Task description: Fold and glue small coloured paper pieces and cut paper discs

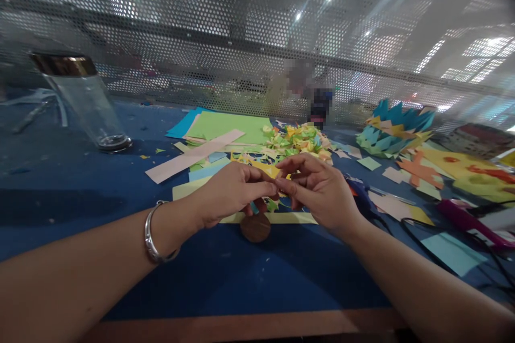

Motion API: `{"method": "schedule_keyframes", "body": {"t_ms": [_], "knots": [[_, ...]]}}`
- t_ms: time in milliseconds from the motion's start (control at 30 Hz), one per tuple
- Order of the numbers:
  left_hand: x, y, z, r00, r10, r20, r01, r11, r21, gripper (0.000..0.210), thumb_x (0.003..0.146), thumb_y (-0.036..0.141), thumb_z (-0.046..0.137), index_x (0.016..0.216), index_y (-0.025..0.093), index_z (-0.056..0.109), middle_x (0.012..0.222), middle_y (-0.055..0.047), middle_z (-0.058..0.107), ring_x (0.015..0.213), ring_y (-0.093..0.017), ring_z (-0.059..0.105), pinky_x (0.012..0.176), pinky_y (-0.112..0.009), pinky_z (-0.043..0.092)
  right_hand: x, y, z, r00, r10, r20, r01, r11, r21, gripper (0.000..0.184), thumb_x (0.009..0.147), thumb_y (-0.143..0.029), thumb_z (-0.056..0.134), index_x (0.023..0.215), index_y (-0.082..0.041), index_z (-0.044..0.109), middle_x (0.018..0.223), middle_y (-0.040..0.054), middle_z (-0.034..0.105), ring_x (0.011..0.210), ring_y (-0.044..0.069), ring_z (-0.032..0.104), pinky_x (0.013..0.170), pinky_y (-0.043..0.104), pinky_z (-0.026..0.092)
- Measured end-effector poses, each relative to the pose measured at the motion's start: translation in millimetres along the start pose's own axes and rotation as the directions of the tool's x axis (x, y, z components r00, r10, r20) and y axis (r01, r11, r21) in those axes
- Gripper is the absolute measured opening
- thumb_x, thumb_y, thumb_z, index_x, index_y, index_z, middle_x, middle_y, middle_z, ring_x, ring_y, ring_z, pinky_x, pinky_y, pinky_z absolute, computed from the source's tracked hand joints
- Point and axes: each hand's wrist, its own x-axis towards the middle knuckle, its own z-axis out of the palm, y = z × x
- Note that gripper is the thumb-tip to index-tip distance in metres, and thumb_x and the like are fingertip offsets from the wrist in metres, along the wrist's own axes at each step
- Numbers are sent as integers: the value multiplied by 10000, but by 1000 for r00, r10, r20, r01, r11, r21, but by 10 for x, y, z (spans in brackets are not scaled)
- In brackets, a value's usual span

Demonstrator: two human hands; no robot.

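My left hand (239, 193), with a silver bangle on its wrist, meets my right hand (317, 190) in the middle, thumb tips and fingertips almost touching. Both are closed in a pinch; whatever lies between the fingertips is too small to make out. A teal bit of paper (254, 207) shows just under the left fingers, and I cannot tell whether it is held. Below the hands is a round brown wooden disc (255, 229), beside a pale yellow paper strip (293, 218). Behind them lies a heap of folded yellow, green and peach paper pieces (301, 139).
A glass bottle (88, 102) stands left on the blue table (241, 284). Stacked coloured paper (237, 126) and a pink strip (195, 156) lie mid-table. To the right are a spiky paper ring (396, 128), a magenta-handled tool (475, 225) and black cables. Perforated metal panels (225, 59) rise behind.
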Motion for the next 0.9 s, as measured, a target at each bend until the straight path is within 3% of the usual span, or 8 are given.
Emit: {"method": "schedule_keyframes", "body": {"t_ms": [267, 433, 667, 900], "knots": [[-5, -46, -14, 997, 75, -13, -73, 988, 134, 294, 861, 419, 672, 906, 159, 802, 744, -65, 723, 622, -143, 640, 534, -219, 487, 5, -5, 6, 1000, -3, 15, 3, 1000, -9, 216, 848, -290, 771, 1001, -171, 675, 893, 3, 649, 447, 34, 580, 411, 170, 496], [2, -51, -18, 997, 79, -15, -76, 986, 149, 275, 872, 405, 652, 872, 176, 802, 725, -59, 720, 613, -144, 647, 535, -218, 476, 14, 0, -15, 1000, 4, 11, -4, 1000, -30, 209, 853, -311, 772, 983, -175, 681, 901, 16, 669, 447, 41, 575, 419, 194, 502], [18, -57, -52, 988, 155, 11, -152, 945, 291, 236, 884, 354, 635, 853, 179, 791, 710, -44, 731, 641, -154, 658, 580, -240, 430, 11, 20, -33, 1000, 0, -13, 0, 999, -52, 241, 843, -358, 786, 978, -175, 707, 953, 43, 697, 480, 52, 570, 426, 220, 484], [34, -69, -16, 979, 201, -22, -193, 962, 195, 202, 868, 360, 677, 821, 178, 752, 737, -40, 712, 627, -138, 628, 577, -240, 431, 10, 58, -36, 1000, 5, 5, -5, 1000, -19, 243, 851, -367, 778, 990, -178, 712, 921, 27, 707, 451, 39, 549, 432, 209, 477]]}}
